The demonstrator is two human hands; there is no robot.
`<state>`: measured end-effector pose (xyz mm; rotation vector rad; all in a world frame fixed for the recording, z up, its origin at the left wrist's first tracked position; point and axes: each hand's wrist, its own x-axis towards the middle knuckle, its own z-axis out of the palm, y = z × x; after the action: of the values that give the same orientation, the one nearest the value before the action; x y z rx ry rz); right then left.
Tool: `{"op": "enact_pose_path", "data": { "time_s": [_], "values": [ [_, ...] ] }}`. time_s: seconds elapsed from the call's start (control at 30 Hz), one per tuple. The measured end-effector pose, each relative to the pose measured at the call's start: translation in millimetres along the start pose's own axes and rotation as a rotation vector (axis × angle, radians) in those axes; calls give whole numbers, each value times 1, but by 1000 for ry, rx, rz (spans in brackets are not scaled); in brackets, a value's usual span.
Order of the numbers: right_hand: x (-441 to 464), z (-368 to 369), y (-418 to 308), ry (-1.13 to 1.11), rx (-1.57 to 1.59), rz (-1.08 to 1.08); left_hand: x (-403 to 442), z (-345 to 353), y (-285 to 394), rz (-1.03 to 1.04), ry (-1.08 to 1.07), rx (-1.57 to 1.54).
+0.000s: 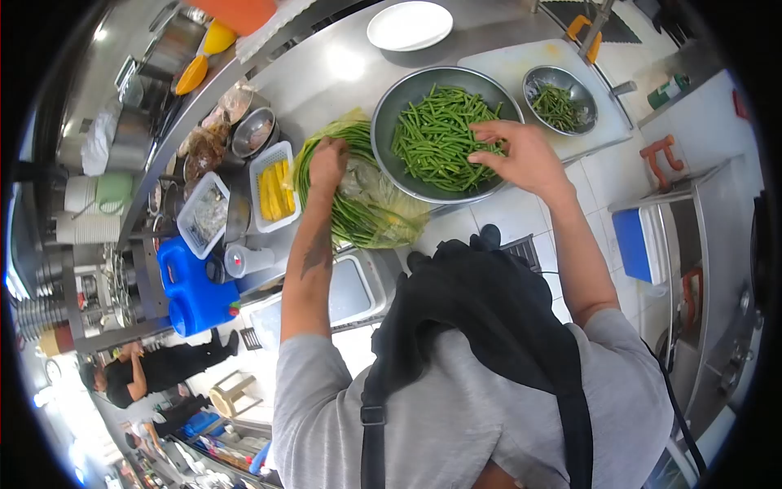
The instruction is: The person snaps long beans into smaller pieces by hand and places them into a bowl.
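A large metal bowl holds a heap of cut green beans. My right hand reaches over the bowl's right side, thumb and fingers apart, with nothing seen between them. Left of the bowl lies a bundle of long uncut green beans, partly inside a clear yellowish plastic bag. My left hand is at the top of this bundle, its fingers curled down onto the beans. The fingertips of that hand are hidden.
A smaller metal bowl with bean pieces rests on a white cutting board. White baskets, one with yellow items, stand at left near a blue jug. A white dish sits behind. Another person stands far left.
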<state>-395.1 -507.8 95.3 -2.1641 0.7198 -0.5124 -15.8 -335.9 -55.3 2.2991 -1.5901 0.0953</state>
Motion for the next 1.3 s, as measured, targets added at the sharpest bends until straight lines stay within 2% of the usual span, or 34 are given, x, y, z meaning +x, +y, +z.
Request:
{"op": "enact_pose_path", "data": {
  "time_s": [0.03,0.1,0.17,0.23,0.3,0.33,0.37,0.4,0.43,0.47,0.53,0.6,0.63,0.7,0.77,0.87,0.9,0.93,0.97,1.03,1.1,1.13,1.17,1.2,1.23,1.27,1.3],
  "values": [
    [-2,3,-1,-17,33,-91,1,-13,-1,19,-10,2],
    [-2,5,4,-11,94,-70,9,-52,-14,165,134,62],
    [2,11,19,-62,46,-85,18,-98,-8,-54,28,-44],
    [11,19,22,-65,72,-83,26,-150,9,-144,-25,-402],
    [23,19,5,-52,101,-97,30,-195,41,-81,52,-584],
    [29,11,-16,-115,101,-71,28,-217,51,-149,7,-621],
    [35,7,-30,-177,102,-42,25,-233,68,-123,56,-636],
    [43,20,-28,-7,120,-151,22,-246,84,-141,90,-612],
    [57,33,-27,11,116,-155,20,-254,96,-160,127,-592],
    [73,45,-25,286,18,-385,18,-254,102,-145,128,-593],
    [92,53,-30,569,-94,-612,15,-252,109,-26,180,-699],
    [98,54,-33,-13,80,-380,10,-248,115,-66,202,-730],
    [97,53,-33,-11,71,-375,8,-245,116,-114,229,-758],
    [91,53,-32,-532,657,-96,3,-237,109,-143,275,-760],
    [82,50,-30,-547,769,-69,-5,-231,105,-199,290,-794],
    [78,43,-31,-296,453,-3,-21,-215,107,-188,255,-705],
    [79,47,-29,-296,446,5,-27,-211,120,-144,206,-619],
    [80,56,-23,-84,-8,-104,-34,-198,141,-123,187,-388],
    [80,62,-19,127,-464,-206,-40,-187,167,-93,195,-289],
    [85,61,-6,117,-477,-166,-42,-179,205,-234,142,-254],
    [91,52,15,173,-482,-91,-49,-167,204,-137,271,-255],
    [99,38,33,194,-488,54,-53,-171,202,-118,325,-284],
    [106,19,63,230,-426,90,-56,-180,205,-171,351,-369],
    [108,-2,80,314,-403,237,-61,-182,196,-194,373,-520],
    [104,-23,95,430,-298,201,-61,-184,187,-220,401,-667],
    [97,-41,110,538,-183,167,-59,-185,183,-226,405,-674],
    [93,-60,122,391,-397,298,-59,-187,180,-259,365,-742]
  ]
}}
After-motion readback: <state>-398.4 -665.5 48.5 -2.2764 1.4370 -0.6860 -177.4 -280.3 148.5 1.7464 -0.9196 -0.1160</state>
